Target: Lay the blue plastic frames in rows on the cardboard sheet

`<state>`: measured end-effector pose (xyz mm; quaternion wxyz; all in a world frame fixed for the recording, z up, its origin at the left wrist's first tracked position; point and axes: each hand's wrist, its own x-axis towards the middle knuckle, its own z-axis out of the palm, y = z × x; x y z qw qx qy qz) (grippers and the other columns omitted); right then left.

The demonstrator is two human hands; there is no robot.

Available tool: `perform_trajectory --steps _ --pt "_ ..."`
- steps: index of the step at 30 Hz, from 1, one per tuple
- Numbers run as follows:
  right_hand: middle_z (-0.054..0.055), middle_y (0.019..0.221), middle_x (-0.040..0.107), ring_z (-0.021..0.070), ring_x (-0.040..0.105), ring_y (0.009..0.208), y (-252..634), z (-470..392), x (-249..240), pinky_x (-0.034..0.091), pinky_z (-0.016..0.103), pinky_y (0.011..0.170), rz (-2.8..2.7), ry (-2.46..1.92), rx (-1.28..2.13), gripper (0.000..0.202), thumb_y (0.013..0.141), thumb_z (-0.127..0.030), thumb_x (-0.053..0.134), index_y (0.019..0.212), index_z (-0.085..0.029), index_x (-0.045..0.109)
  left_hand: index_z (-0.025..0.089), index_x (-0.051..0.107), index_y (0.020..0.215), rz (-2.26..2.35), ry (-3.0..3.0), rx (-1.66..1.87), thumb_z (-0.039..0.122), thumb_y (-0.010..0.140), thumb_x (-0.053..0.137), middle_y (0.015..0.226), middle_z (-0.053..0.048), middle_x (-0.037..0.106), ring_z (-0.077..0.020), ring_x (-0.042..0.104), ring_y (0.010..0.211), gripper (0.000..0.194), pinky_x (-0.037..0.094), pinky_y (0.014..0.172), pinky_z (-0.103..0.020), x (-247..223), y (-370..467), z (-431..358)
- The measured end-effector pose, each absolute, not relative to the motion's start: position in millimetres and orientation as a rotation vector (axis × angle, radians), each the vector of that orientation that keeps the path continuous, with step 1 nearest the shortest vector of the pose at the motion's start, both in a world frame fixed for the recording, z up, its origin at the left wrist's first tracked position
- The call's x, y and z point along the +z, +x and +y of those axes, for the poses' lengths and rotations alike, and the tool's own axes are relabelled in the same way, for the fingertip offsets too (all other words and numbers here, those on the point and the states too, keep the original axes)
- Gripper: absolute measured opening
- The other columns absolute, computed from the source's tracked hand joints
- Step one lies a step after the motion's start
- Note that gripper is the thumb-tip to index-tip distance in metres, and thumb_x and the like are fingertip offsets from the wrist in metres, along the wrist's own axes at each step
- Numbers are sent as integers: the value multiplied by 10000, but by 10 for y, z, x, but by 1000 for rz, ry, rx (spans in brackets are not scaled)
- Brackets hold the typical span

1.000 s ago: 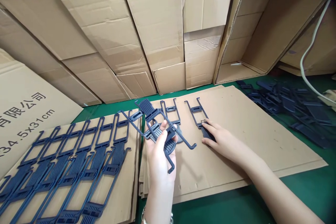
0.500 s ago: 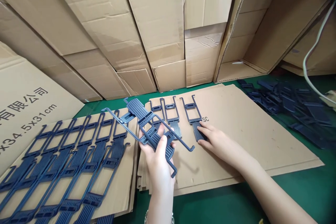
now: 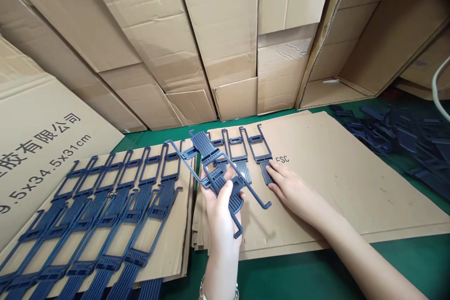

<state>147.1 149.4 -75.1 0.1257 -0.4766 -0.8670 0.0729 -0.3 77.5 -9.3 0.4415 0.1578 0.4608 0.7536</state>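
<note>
My left hand (image 3: 221, 201) is closed around dark blue plastic bracket parts (image 3: 206, 145), at least two, crossed over each other. Each has a ribbed strip, a slotted crosspiece and thin hooked arms. My right hand (image 3: 290, 185) rests on the cardboard, index finger and thumb apart against the right edge of another such bracket (image 3: 259, 147), at its ribbed end. Two similar brackets (image 3: 237, 147) lie just left of it, partly hidden behind the held ones.
At left, several matching brackets (image 3: 128, 173) lie in overlapping rows on a second cardboard stack (image 3: 176, 248). A loose heap of dark blue pieces (image 3: 404, 136) is at right. Cardboard boxes (image 3: 232, 33) wall the back. A printed carton (image 3: 49, 126) stands left, on the green table (image 3: 281, 276).
The bracket under my right hand has slid a little left, closer to its neighbours. My left hand still holds its brackets. The view has turned slightly left.
</note>
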Motion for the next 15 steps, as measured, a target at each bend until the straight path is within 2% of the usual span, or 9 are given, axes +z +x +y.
perform_trajectory --steps 4,6,9,11,13,15 --pt "88 1416 334 315 300 1304 1464 1498 -696 305 591 1005 -2457 -1440 175 427 893 -270 414 1304 -180 486 293 348 1284 1067 448 1747 160 740 616 990 -85 669 -204 649 776 621 441 461 -207 -106 -16 783" --pt "80 1399 367 306 328 1288 1490 1486 -597 295 613 991 -2342 -1364 225 417 908 -277 373 1304 -199 478 274 295 1305 1030 469 1654 193 741 627 984 -104 670 -237 656 799 659 431 447 -208 -110 -25 773" --pt "89 1261 510 223 472 1166 1559 1462 -437 396 456 975 -2001 -1213 433 383 925 -328 352 1240 -199 527 292 147 1365 981 537 1496 203 779 597 971 -102 670 -242 659 815 744 436 461 -208 -97 -39 734" --pt "70 1100 580 167 554 996 1627 1459 -366 479 318 842 -1710 -1184 634 370 915 -395 393 1202 -223 551 285 73 1383 935 623 1329 197 803 569 991 -110 663 -230 663 800 768 443 478 -207 -85 -45 699" --pt "43 952 588 126 558 808 1723 1480 -332 479 229 660 -1459 -1152 831 380 888 -465 437 1175 -248 558 257 100 1382 896 724 1098 201 804 570 1031 -134 650 -208 664 758 748 447 481 -199 -82 -41 666" --pt "15 782 548 87 489 625 1853 1522 -315 402 176 509 -1308 -1118 1009 377 844 -526 487 1047 -227 595 245 215 1355 871 834 858 213 791 593 1056 -136 645 -174 655 724 680 458 487 -185 -88 -21 641"
